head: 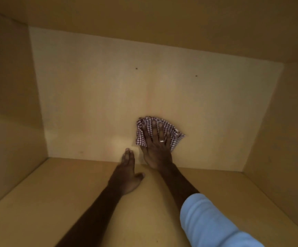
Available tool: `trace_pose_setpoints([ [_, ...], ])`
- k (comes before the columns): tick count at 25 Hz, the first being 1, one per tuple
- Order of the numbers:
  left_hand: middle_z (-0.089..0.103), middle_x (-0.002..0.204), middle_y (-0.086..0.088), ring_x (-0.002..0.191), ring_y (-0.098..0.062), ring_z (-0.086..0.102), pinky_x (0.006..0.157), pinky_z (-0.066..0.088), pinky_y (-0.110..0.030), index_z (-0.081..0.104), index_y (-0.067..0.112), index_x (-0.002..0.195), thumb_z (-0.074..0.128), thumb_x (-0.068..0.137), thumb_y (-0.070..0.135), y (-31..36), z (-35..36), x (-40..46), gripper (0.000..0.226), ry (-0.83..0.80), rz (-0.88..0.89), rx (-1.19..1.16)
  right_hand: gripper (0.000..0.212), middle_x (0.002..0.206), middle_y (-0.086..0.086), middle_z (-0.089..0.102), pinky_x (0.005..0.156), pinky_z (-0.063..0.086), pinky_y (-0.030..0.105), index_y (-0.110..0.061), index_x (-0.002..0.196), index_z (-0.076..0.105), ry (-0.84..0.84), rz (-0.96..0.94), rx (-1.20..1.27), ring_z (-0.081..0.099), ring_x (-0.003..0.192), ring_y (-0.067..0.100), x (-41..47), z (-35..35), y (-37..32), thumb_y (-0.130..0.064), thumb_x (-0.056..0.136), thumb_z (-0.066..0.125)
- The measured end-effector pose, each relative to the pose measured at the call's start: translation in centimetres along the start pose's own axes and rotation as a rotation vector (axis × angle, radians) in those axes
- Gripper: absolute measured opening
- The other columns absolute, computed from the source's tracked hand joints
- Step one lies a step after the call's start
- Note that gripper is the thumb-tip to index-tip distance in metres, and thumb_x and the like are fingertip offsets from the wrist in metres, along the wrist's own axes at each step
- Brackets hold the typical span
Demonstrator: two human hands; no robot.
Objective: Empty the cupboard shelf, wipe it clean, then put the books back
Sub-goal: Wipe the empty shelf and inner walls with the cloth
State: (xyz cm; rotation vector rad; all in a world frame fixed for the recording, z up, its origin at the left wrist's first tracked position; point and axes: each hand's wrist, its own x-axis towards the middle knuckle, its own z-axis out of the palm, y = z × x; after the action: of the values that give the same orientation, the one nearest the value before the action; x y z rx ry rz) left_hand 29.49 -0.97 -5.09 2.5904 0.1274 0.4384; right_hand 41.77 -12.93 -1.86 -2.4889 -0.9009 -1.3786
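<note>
I look into a bare wooden cupboard compartment. My right hand [156, 145] presses a red-and-white checked cloth [175, 135] flat against the pale back panel [126, 86], just above the shelf floor [55, 202]; its fingers are straight and spread, with a ring on one. My left hand [127, 172] rests flat on the shelf floor beside it, fingers straight and touching the foot of the back panel. No books are in view.
The left side wall [10, 104] and right side wall [287, 131] close in the compartment, with a wooden top [162, 20] overhead. Two small dark dots mark the back panel. A light blue sleeve [210, 223] covers my right upper arm.
</note>
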Motion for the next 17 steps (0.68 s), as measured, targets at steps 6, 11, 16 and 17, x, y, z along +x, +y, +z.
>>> trace_pose_setpoints([
  [6,-0.019,0.167,0.0,0.155,-0.016,-0.008,0.124,0.013,-0.045,-0.013,0.014,0.159,0.038,0.099,0.058,-9.1,-6.3,-2.9,0.09,0.056,-0.201,0.254,0.072,0.17,0.004,0.008,0.124,0.002,0.053,-0.03,0.161,0.017,-0.005,-0.22,0.063,0.002,0.157,0.027,3.0,1.7,-10.3,-0.048,0.096,0.042],
  [11,-0.003,0.169,-0.004,0.156,-0.019,-0.002,0.124,0.011,-0.048,0.001,0.017,0.161,0.028,0.095,0.055,-13.9,-8.7,-3.5,0.082,0.09,-0.336,0.281,0.069,0.169,-0.002,0.014,0.124,0.008,0.045,-0.03,0.16,0.022,-0.005,-0.38,0.18,0.006,0.157,0.018,5.9,3.8,-19.8,-0.046,0.096,0.043],
  [16,0.027,0.165,-0.003,0.155,-0.024,0.011,0.123,0.0,-0.054,0.023,0.03,0.158,0.032,0.099,0.055,-13.6,-9.0,-3.7,0.065,-0.084,-0.266,0.407,0.059,0.169,-0.005,0.012,0.116,0.022,0.041,-0.024,0.156,0.036,-0.085,-0.485,0.287,0.005,0.156,0.013,8.6,4.9,-27.0,-0.041,0.1,0.036],
  [17,0.025,0.165,-0.004,0.155,-0.025,0.009,0.123,-0.003,-0.056,0.019,0.028,0.159,0.031,0.099,0.055,-13.4,-9.0,-3.7,0.067,-0.116,-0.274,0.436,0.059,0.169,-0.005,0.011,0.115,0.023,0.041,-0.023,0.156,0.037,-0.112,-0.477,0.312,0.004,0.156,0.012,8.5,5.3,-27.3,-0.04,0.099,0.036],
])
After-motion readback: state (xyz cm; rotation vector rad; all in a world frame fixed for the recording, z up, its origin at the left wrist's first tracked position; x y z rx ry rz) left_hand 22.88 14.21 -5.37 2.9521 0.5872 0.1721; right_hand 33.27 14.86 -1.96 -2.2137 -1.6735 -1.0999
